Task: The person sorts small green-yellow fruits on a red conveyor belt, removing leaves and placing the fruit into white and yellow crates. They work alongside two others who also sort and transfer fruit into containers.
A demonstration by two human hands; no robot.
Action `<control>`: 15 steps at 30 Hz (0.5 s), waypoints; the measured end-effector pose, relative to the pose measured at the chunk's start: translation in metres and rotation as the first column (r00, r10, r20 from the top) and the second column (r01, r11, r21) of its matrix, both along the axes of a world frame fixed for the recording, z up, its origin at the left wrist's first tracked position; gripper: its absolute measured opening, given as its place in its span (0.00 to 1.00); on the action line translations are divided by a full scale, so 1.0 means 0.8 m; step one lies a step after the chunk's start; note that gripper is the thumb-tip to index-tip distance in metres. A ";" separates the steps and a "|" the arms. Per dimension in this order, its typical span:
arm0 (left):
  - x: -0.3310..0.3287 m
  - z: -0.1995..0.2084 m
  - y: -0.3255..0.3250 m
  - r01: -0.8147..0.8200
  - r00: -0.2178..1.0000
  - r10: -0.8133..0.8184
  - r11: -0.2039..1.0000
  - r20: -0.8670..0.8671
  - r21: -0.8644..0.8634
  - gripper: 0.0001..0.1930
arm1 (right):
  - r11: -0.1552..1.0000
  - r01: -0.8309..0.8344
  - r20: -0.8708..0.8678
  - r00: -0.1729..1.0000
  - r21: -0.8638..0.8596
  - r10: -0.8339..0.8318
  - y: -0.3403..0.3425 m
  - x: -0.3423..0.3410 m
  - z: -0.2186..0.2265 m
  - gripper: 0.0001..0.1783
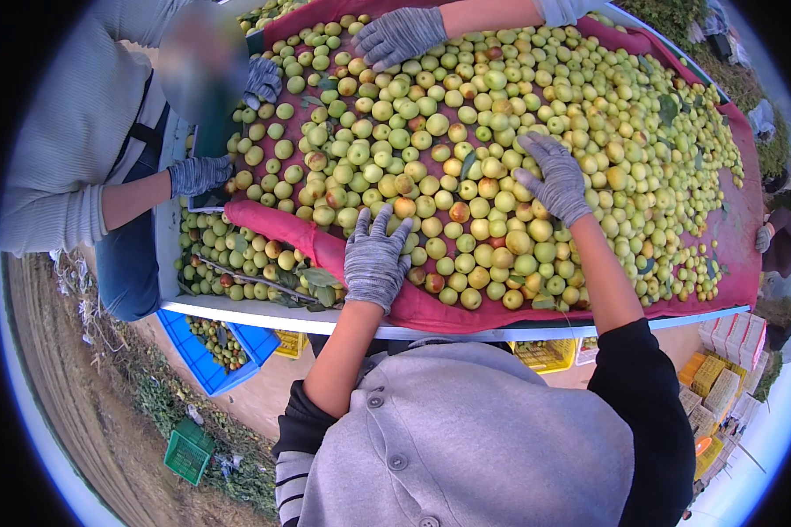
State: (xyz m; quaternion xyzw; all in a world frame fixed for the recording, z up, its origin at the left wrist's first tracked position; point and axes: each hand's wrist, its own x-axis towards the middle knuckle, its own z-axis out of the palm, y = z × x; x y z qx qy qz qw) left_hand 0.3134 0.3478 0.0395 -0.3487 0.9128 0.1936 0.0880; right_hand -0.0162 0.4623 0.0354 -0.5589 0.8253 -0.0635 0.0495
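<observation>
My left hand [375,255], in a grey knit glove, lies flat with fingers spread on the red cloth [431,309] at the near edge of a pile of small green-yellow fruits [466,149]. My right hand [554,180], gloved the same way, rests palm down on top of the fruits further in, fingers apart. Neither hand grips anything. The fruits cover most of the red cloth, which lines a white-rimmed sorting table [264,312].
A person in a grey sweater stands at the left with gloved hands [198,174] at the table's edge. Another gloved hand [400,35] reaches in from the top. A blue crate [204,362] with fruits, a green crate [187,451] and stacked boxes [725,369] stand below.
</observation>
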 end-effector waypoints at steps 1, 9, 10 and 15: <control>0.000 -0.004 -0.003 0.009 1.000 -0.009 1.000 -0.004 -0.017 0.34 | 0.999 0.013 0.054 0.998 -0.042 -0.011 0.006 0.013 0.000 0.36; -0.004 -0.026 -0.061 -0.032 0.998 0.028 0.997 -0.059 -0.068 0.31 | 0.980 0.002 0.325 0.944 -0.199 0.064 -0.014 0.132 -0.026 0.44; 0.000 -0.028 -0.072 -0.070 0.995 0.064 0.994 -0.072 -0.083 0.31 | 0.974 -0.039 0.339 0.934 -0.223 0.115 -0.023 0.150 -0.031 0.46; 0.022 -0.052 -0.098 -0.228 0.967 0.200 0.955 -0.156 -0.189 0.32 | 0.955 -0.198 0.346 0.900 -0.220 0.266 -0.096 0.251 -0.036 0.42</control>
